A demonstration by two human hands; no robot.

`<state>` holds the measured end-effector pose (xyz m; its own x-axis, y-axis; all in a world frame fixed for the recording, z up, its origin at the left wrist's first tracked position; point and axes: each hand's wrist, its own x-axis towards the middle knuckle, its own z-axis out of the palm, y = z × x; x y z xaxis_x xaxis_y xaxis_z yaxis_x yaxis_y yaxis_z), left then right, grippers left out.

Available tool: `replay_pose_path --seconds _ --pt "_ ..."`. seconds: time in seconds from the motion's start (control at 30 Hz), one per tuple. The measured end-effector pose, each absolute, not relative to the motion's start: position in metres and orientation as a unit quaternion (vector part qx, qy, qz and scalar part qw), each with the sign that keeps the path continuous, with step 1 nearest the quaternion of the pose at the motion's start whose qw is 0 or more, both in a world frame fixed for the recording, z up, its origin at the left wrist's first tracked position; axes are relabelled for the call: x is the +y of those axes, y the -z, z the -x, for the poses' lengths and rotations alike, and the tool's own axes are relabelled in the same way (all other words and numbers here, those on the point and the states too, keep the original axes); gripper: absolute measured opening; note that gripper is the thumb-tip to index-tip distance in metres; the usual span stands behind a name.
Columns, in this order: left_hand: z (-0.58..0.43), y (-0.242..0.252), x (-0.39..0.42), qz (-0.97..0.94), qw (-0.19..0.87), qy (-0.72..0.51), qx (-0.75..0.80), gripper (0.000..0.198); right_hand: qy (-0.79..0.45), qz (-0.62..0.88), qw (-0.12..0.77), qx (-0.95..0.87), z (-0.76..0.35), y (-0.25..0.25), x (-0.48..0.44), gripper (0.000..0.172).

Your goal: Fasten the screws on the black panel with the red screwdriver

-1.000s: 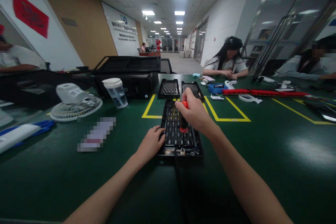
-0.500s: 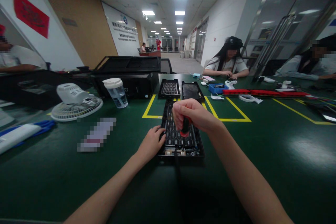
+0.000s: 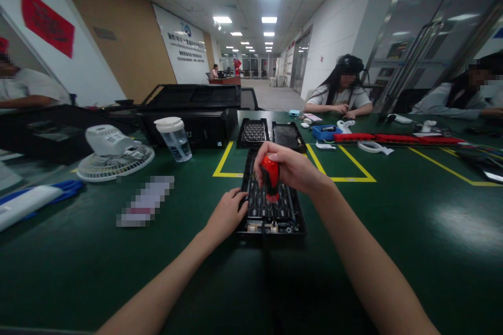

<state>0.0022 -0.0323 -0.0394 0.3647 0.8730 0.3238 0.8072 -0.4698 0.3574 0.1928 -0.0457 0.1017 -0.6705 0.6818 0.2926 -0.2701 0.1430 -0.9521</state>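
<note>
A black rectangular case (image 3: 301,222) lies lengthwise before me, with rows of dark cells inside and small light-coloured parts at its near end. My right hand (image 3: 293,165) is wrapped loosely round the red and black handle of a screwdriver (image 3: 271,178). The screwdriver stands nearly upright over the case, and its thin shaft points down at the near end; exactly where the tip rests is too small to tell. Along the left rim of the case lies my left hand (image 3: 228,213), its fingers apart and touching the edge.
Two similar black cases, one with a cell grid (image 3: 253,132) and one flat-topped (image 3: 288,136), lie beyond, near yellow tape lines. On the left are a water cup (image 3: 173,138), a white fan (image 3: 118,154) and a blurred flat object (image 3: 146,201). A blue bin (image 3: 326,132) stands right; other people sit around.
My right hand has shifted slightly up and left and its grip has turned, so the red top of the screwdriver handle now shows. My left hand and the case have stayed put.
</note>
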Motion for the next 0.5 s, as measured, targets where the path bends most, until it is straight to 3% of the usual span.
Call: replay_pose_path --seconds 0.5 --pt "-0.002 0.0406 -0.0325 -0.822 0.066 -0.238 0.513 0.031 -0.654 0.122 0.389 -0.637 -0.2003 -0.0988 -0.0393 0.01"
